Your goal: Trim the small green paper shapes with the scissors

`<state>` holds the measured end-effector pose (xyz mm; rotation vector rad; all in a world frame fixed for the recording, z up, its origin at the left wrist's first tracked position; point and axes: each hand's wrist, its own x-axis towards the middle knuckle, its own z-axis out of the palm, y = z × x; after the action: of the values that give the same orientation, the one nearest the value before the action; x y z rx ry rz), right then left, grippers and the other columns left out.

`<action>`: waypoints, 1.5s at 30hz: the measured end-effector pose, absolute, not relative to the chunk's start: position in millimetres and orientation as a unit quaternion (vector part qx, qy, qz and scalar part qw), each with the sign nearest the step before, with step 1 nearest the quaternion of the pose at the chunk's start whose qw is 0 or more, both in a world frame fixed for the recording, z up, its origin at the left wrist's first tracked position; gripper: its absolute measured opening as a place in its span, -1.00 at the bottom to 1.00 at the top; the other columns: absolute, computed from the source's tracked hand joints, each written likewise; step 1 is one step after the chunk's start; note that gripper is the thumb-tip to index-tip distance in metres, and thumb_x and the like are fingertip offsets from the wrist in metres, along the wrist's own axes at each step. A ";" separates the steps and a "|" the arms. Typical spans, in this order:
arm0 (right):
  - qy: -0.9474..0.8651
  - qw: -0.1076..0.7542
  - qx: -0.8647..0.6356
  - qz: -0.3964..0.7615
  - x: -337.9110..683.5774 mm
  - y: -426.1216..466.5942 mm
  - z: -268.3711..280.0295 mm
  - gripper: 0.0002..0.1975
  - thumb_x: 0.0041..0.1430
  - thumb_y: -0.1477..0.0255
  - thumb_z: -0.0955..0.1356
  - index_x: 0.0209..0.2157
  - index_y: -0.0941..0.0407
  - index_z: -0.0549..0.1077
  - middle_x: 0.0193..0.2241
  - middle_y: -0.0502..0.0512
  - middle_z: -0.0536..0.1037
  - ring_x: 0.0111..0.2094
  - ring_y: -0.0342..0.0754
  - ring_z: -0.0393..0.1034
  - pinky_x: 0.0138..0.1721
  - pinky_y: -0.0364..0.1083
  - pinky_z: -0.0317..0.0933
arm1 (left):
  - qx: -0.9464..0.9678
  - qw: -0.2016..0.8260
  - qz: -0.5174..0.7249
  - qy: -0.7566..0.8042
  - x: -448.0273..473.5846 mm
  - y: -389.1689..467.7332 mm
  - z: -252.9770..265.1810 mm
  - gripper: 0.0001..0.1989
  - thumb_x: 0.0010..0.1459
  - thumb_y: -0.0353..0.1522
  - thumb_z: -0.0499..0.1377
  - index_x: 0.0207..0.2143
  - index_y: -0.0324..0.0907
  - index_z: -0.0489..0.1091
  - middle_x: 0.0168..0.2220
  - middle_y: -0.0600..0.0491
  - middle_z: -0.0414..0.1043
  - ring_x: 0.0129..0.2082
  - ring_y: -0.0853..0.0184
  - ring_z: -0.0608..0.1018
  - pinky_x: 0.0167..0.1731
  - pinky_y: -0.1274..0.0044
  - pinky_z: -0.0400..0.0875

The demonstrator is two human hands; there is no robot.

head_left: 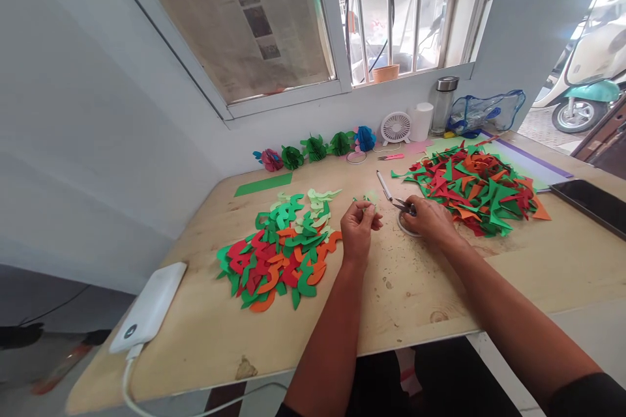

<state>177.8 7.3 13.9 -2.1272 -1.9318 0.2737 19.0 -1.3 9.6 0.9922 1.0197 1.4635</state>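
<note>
My left hand (pixel 359 225) is closed in a pinch on a small light green paper piece (pixel 372 197), which shows just above the fingertips. My right hand (pixel 430 218) is wrapped around small dark scissors (pixel 402 205), their blades pointing left toward the paper. Below the scissors a pale ring (pixel 407 227), partly covered by my right hand, lies on the table. A white pen (pixel 384 186) rests just beyond the blades. Left of my left hand is a pile of curved paper cutouts (pixel 278 254) in green, red and orange. Paper scraps (pixel 476 186) are heaped beyond my right hand.
Along the wall stand several folded-paper turtles (pixel 315 147), a small white fan (pixel 396 128) and a glass bottle (pixel 443 107). Pink-handled snips (pixel 391 157) lie before the fan. A phone (pixel 594 205) is at the right edge, a white power bank (pixel 149 306) at the left.
</note>
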 end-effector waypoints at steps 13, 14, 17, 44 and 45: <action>-0.556 0.444 -0.472 0.520 165.2 3.1 20.9 -0.72 0.03 0.20 0.34 -0.46 0.17 0.42 -0.51 0.05 0.47 -0.50 -0.17 0.28 -0.48 -0.17 0.12 | 0.505 0.479 0.587 0.414 22.1 -8.4 10.2 -0.83 0.04 -0.27 0.18 -0.41 -0.21 0.36 -0.56 0.13 0.39 -0.62 0.51 0.41 -0.54 0.64 0.34; -0.542 0.452 -0.463 0.536 163.8 1.8 21.9 -0.72 0.01 0.21 0.36 -0.47 0.17 0.42 -0.52 0.03 0.46 -0.51 -0.19 0.26 -0.49 -0.17 0.10 | 0.515 0.471 0.584 0.413 22.2 -8.7 9.8 -0.83 0.05 -0.27 0.17 -0.41 -0.21 0.36 -0.56 0.13 0.38 -0.62 0.51 0.41 -0.54 0.64 0.34; -0.518 0.482 -0.453 0.542 162.3 -0.5 24.5 -0.74 -0.05 0.23 0.40 -0.48 0.16 0.42 -0.55 -0.01 0.44 -0.54 -0.22 0.22 -0.53 -0.19 0.05 | 0.542 0.453 0.576 0.411 22.5 -8.3 7.1 -0.84 0.06 -0.28 0.16 -0.39 -0.20 0.37 -0.56 0.15 0.36 -0.60 0.50 0.40 -0.54 0.64 0.34; -0.387 0.452 -0.394 0.700 163.9 -3.0 24.7 -0.75 -0.04 0.32 0.45 -0.58 0.19 0.40 -0.64 -0.05 0.39 -0.67 -0.32 0.18 -0.65 -0.27 0.00 | 0.739 0.144 0.490 0.439 21.1 -10.8 -0.2 -0.80 0.22 -0.38 0.02 -0.25 -0.15 0.45 -0.33 0.03 0.51 -0.29 0.37 0.52 -0.24 0.56 0.35; -0.388 0.452 -0.391 0.702 164.2 -2.6 24.0 -0.76 -0.04 0.33 0.45 -0.58 0.19 0.40 -0.64 -0.05 0.39 -0.66 -0.32 0.18 -0.64 -0.27 0.01 | 0.740 0.144 0.489 0.440 21.0 -10.8 -0.6 -0.79 0.22 -0.37 0.02 -0.24 -0.15 0.45 -0.32 0.03 0.51 -0.29 0.37 0.52 -0.23 0.56 0.35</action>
<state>164.2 -2.6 24.0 -0.9655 -0.9575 1.7338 21.0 -10.8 -0.6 2.1322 1.2668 1.4081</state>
